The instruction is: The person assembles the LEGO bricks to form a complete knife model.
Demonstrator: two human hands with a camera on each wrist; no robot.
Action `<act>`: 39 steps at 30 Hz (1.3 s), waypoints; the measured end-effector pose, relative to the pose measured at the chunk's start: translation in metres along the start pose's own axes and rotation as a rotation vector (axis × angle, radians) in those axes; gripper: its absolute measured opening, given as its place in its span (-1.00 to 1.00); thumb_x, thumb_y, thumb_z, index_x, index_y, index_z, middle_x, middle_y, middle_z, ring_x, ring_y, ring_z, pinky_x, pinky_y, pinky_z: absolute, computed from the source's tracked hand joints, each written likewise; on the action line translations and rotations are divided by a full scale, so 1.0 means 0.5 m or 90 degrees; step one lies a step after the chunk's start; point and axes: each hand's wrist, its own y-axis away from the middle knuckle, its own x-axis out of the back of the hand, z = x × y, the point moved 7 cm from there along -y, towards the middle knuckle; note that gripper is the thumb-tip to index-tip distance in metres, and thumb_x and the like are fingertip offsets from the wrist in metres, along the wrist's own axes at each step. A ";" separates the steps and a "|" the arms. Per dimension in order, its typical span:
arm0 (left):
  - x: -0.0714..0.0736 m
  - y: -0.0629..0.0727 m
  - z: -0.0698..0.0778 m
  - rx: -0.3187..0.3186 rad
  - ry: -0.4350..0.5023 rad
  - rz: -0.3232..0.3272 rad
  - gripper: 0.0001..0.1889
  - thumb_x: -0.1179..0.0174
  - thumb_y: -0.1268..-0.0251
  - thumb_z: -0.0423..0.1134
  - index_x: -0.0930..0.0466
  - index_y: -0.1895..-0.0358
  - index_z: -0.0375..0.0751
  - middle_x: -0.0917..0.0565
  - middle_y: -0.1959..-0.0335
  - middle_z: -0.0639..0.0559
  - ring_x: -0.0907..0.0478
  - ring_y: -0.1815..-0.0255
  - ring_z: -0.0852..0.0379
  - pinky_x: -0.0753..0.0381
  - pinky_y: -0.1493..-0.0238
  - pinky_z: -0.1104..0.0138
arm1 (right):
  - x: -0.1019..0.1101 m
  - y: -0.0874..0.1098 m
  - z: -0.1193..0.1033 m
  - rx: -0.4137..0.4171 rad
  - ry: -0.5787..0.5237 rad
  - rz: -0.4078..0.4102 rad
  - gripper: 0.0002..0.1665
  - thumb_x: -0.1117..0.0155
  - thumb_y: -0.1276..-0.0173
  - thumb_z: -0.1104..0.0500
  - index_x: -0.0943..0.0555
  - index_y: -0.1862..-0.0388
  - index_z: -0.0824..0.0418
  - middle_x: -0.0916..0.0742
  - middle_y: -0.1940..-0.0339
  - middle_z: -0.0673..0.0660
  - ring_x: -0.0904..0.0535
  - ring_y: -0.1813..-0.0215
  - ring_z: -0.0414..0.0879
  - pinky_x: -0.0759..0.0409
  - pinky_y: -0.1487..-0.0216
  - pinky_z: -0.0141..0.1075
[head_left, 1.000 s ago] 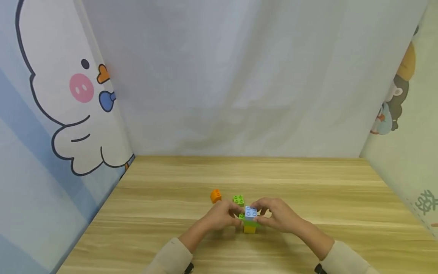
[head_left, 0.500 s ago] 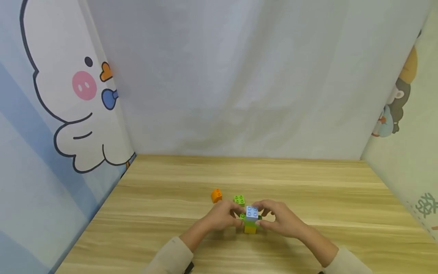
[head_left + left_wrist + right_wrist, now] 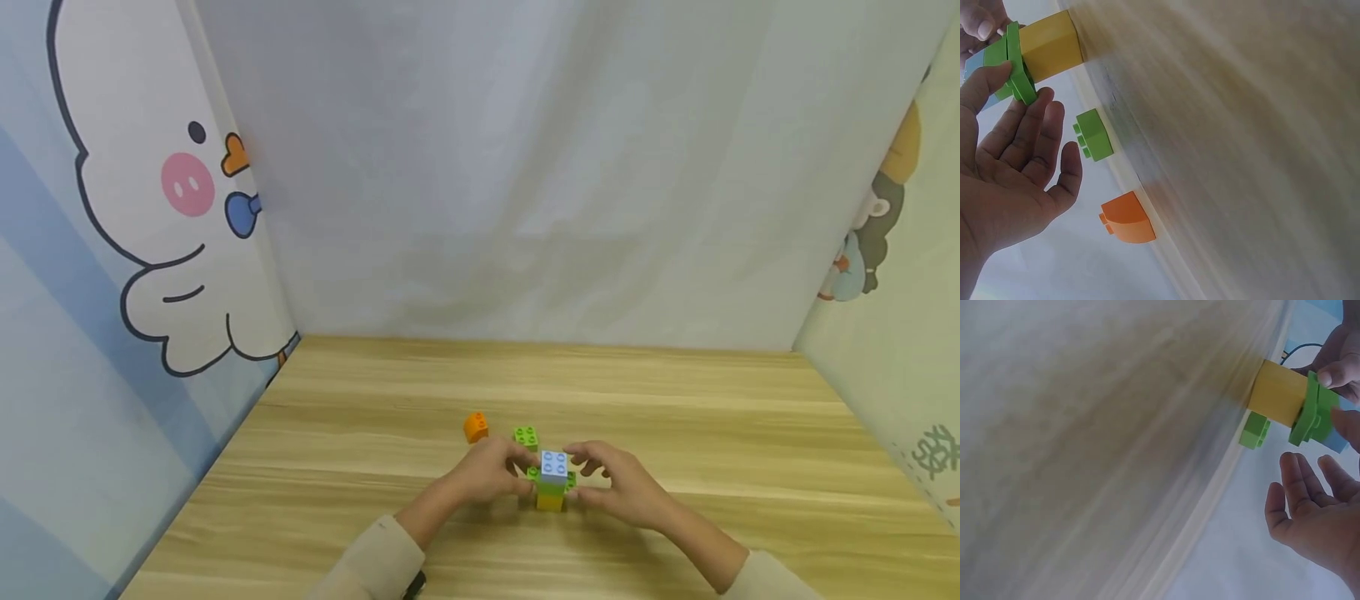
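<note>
I'm at a wood-grain table with a plain pale curtain behind it and cartoon-printed panels left and right: a screened-off nook, whether at home or elsewhere I can't tell.

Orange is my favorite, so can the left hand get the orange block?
Probably yes: nothing seems to stand between the left hand and the orange block, though that hand is busy holding the green plate.
</note>
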 end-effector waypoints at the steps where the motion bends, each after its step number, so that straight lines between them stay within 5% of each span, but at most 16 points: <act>1: 0.000 -0.001 -0.001 0.002 0.000 0.001 -0.65 -0.39 0.08 -0.39 -0.67 0.11 -0.25 -0.66 0.28 0.13 -0.50 0.37 0.22 -0.51 0.33 0.39 | 0.000 0.000 0.003 -0.004 0.001 -0.002 -0.44 -0.39 -0.16 0.22 -0.44 -0.13 0.32 -0.62 0.11 0.15 -0.54 0.17 0.02 -0.49 0.21 -0.09; 15: -0.002 0.001 0.004 -0.002 0.014 -0.001 -0.65 -0.38 0.09 -0.41 -0.66 0.11 -0.28 -0.67 0.28 0.11 -0.51 0.38 0.22 -0.52 0.34 0.40 | -0.016 -0.012 0.034 -0.045 -0.023 -0.065 -0.43 -0.43 -0.12 0.16 -0.47 -0.04 0.41 -0.61 0.29 0.04 -0.54 0.33 -0.19 -0.55 0.32 -0.34; 29: -0.003 0.001 0.006 -0.006 0.012 -0.003 -0.65 -0.38 0.09 -0.40 -0.66 0.11 -0.27 -0.66 0.29 0.13 -0.51 0.37 0.22 -0.52 0.32 0.39 | -0.023 -0.024 0.034 0.026 -0.023 -0.077 -0.70 -0.46 -0.07 0.16 -0.54 0.28 0.21 -0.61 0.44 -0.09 -0.49 0.44 -0.27 -0.52 0.44 -0.37; 39: 0.000 0.006 0.014 -0.023 -0.001 -0.006 -0.64 -0.38 0.10 -0.39 -0.66 0.10 -0.27 -0.66 0.27 0.11 -0.53 0.31 0.18 -0.52 0.27 0.39 | -0.021 -0.024 0.030 0.046 -0.023 -0.071 -0.72 -0.46 -0.07 0.16 -0.56 0.30 0.21 -0.63 0.42 -0.08 -0.50 0.44 -0.28 -0.55 0.42 -0.37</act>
